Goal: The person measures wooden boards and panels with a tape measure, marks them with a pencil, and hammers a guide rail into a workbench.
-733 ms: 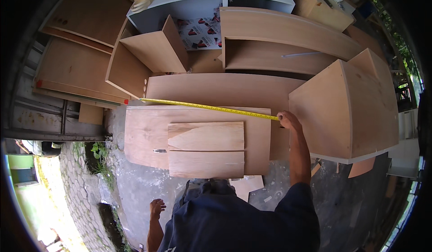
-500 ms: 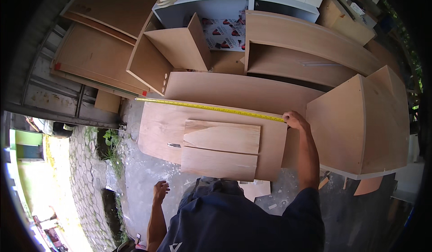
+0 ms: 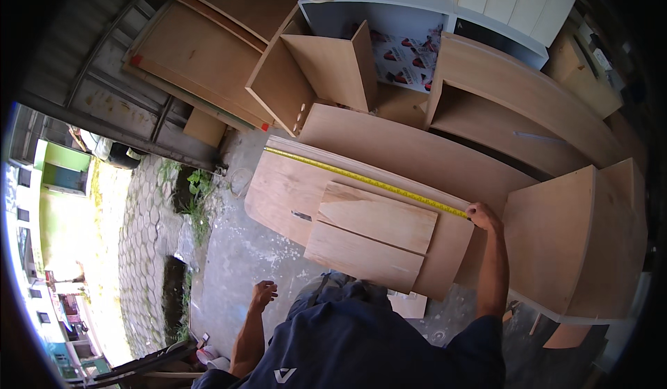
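Scene: outdoor carpentry yard seen from the head cam, concrete ground [image 3: 236, 264], plywood everywhere.
Right hand: right hand [image 3: 482, 216] at the far right end of the yellow tape measure [image 3: 365, 180], fingers closed on the tape where it meets the right edge of the large plywood sheet [image 3: 285, 187]; arm stretched fwd.
Left hand: left hand [image 3: 263, 294] hangs low by the person's side over the concrete, fingers loosely curled, holding nothing, well apart from the boards.
Tape: pulled out straight along the sheet's far long edge, running from its upper-left corner down-right to the right hand; lies on the wood.
Sheet: lies flat, low over the ground, directly in front of the person; a second big plywood panel [image 3: 417, 152] lies just behind it.
On top: two smaller boards [image 3: 372, 236] side by side on the sheet's near-right part, touching each other.
Right of hand: unfinished plywood cabinet box [image 3: 577, 236], standing just beside the sheet.
Behind: open plywood box [image 3: 313, 76], long open shelf carcass [image 3: 514, 111], white cabinet [image 3: 431, 0] at rear.
Left bkgd: plywood sheets leaning on a metal wall [image 3: 201, 48]; paved path [image 3: 139, 236] w/ weeds beyond.
Person: dark blue shirt [image 3: 361, 347], bottom centre.
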A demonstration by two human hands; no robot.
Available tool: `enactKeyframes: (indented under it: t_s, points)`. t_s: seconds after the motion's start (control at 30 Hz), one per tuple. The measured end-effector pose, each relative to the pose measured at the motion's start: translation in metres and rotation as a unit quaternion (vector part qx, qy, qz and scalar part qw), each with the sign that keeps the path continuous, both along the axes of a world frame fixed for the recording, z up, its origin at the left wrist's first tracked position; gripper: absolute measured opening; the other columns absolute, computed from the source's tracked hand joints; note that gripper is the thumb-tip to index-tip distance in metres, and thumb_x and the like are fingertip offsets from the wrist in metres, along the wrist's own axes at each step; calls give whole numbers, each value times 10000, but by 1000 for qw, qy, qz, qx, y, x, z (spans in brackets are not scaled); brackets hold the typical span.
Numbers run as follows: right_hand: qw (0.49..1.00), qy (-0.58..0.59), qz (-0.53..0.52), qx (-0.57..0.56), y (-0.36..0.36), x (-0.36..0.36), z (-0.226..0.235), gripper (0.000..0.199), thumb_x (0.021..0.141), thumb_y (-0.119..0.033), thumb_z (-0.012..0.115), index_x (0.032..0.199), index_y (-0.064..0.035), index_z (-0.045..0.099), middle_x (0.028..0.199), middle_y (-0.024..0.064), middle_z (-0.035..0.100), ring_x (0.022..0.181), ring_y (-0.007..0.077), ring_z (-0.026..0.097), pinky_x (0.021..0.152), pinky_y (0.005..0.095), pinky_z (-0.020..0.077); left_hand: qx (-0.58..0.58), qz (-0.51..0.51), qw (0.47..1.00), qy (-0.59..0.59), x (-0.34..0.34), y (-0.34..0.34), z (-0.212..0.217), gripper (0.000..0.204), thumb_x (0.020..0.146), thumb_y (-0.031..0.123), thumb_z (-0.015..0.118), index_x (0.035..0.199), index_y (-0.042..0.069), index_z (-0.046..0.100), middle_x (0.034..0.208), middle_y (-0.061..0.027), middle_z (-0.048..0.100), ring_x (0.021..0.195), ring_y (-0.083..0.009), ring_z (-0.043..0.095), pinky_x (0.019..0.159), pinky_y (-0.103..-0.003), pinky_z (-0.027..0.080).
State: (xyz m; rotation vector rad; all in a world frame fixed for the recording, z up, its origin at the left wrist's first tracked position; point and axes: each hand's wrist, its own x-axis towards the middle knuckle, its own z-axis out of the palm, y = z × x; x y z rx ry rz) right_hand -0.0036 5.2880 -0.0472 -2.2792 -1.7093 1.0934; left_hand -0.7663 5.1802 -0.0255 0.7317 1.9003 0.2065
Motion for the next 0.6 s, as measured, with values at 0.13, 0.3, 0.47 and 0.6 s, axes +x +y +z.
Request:
enactKeyframes:
  t_s: [0.13,0.3,0.47,0.6]
  points:
    - [999,29,-4,26,-8,-1,5,94,782,-130,596,818,-64,653,809,152,640,717,269,616,693,355,486,8,-15,1000,-13,0,5,-5,434,863,190,645,1214,-47,549,956,-155,660,771,-238,678,639,-342,535]
    - [991,-86,16,99,-29,13,2,99,780,-107,592,857,-87,651,842,145,647,749,299,619,679,382,491,31,-26,999,-1,6,6,1,463,856,189,638,1233,-64,545,988,-179,667,793,-249,686,646,-350,539]
    - [985,-135,-102,43,-62,22,3,140,825,-152,601,920,-154,703,961,135,661,905,333,646,772,429,527,7,-29,1000,-10,2,4,-3,455,863,184,626,1235,-62,539,986,-183,664,787,-255,684,642,-352,532]
    - [981,-155,-106,44,-73,24,-2,160,839,-181,608,965,-177,707,1029,156,630,972,347,624,811,450,525,-7,-29,999,-11,-7,1,-9,462,862,185,622,1241,-62,531,987,-184,661,782,-261,685,641,-353,535]
